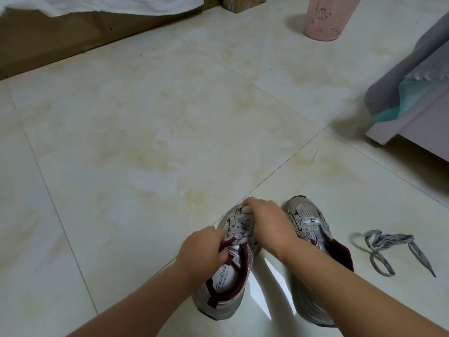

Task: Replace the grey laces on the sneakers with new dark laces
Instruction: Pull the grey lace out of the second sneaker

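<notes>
Two grey mesh sneakers side by side on glossy tile floor (145, 122), toes pointing away. Left sneaker (226, 271) still laced with flat grey lace (239, 231); right sneaker (308, 229) unlaced, maroon collar lining exposed. Left hand (202, 249) curled on maroon tongue edge, probably steadying the shoe. Right hand (267, 220) bent over toe-end eyelets, fingertips hidden; whether pinching the lace: cannot tell. Removed grey lace (391, 249) limp and looped on floor, near right sneaker. No dark laces in view. Pink ribbed bin (325, 18) well apart.
</notes>
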